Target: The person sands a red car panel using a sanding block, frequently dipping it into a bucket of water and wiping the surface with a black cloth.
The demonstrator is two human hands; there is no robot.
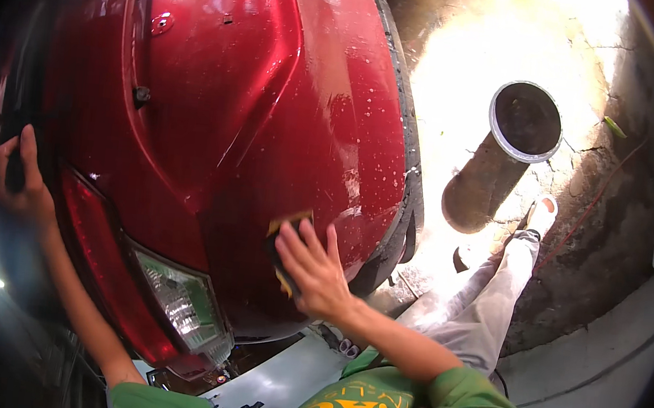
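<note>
My right hand [314, 275] presses a black-and-yellow sponge-like pad [279, 272] against the red car panel [329, 181]. Its fingers lie over the pad, covering much of it. Water drops and pale streaks show on the paint around it. Far to the left, my left hand [25, 187] rests at the dark part of the car past the long lamp, fingers apart. Between the two hands sits that lamp [176, 300], red along one side and clear at its near end.
On the wet, sunlit concrete at the right stands a round bucket [532, 158] with a grey rim. My light trousers and shoe [543, 215] are below it. A thin reddish cord [587, 212] crosses the floor. A black tyre edge [407, 235] borders the panel.
</note>
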